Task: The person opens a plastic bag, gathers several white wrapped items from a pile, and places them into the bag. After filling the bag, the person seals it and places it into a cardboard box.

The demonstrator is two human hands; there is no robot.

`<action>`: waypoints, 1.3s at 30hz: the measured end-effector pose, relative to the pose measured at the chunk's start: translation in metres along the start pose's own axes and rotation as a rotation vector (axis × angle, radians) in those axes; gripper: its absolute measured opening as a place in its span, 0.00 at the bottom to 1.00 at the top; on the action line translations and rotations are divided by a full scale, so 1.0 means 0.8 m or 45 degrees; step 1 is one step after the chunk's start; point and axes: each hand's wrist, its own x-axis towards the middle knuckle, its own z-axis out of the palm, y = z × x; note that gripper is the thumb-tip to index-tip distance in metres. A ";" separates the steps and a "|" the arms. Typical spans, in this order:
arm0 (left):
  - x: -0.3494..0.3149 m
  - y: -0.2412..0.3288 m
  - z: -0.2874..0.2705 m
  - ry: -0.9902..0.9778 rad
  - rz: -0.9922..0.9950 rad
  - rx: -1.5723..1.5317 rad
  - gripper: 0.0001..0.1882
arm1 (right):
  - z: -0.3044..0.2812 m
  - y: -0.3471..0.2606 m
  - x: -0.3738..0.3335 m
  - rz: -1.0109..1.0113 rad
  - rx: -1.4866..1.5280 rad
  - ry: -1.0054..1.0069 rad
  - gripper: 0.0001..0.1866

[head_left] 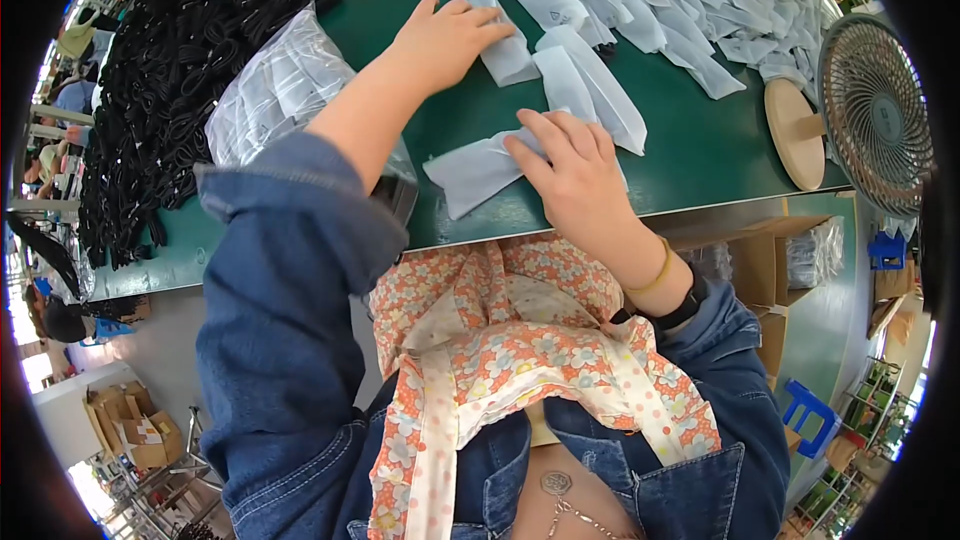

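My left hand (pixel 440 40) reaches over the green table, its fingers apart and resting on the edge of a pale translucent plastic pouch (pixel 510 58). Nearer the front edge, my right hand (pixel 580 170) has its thumb and fingers on a second pale pouch (pixel 470 178), which lies slantwise with its wide end toward the left. Part of that pouch is hidden under the hand. Just beyond the right hand lie more pouches (pixel 605 90), partly overlapping. What the pouches hold cannot be made out.
A heap of black bundled cables (pixel 150 90) covers the table's left side. Beside my left forearm sits a clear bag of packed pieces (pixel 275 85). Loose pouches (pixel 690 0) pile up at the far right, near a fan (pixel 880 115). Cardboard boxes (pixel 765 265) stand below the table's right edge.
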 end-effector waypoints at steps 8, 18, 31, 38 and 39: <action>0.049 0.031 -0.047 -1.351 -0.335 -0.112 0.16 | -0.016 0.048 -0.012 0.044 -0.114 0.240 0.19; -0.048 0.085 -0.066 -0.815 -0.938 -0.829 0.29 | -0.001 -0.015 -0.008 0.574 0.176 -0.132 0.13; -0.069 0.145 -0.078 -0.394 -1.408 -1.349 0.37 | 0.008 0.001 0.043 0.838 0.869 -0.122 0.30; -0.082 0.155 -0.063 -0.041 -1.410 -1.414 0.31 | 0.009 0.022 0.049 1.326 1.819 -0.384 0.21; -0.082 0.153 -0.066 -0.039 -1.412 -1.417 0.31 | 0.010 0.022 0.049 1.297 1.745 -0.419 0.18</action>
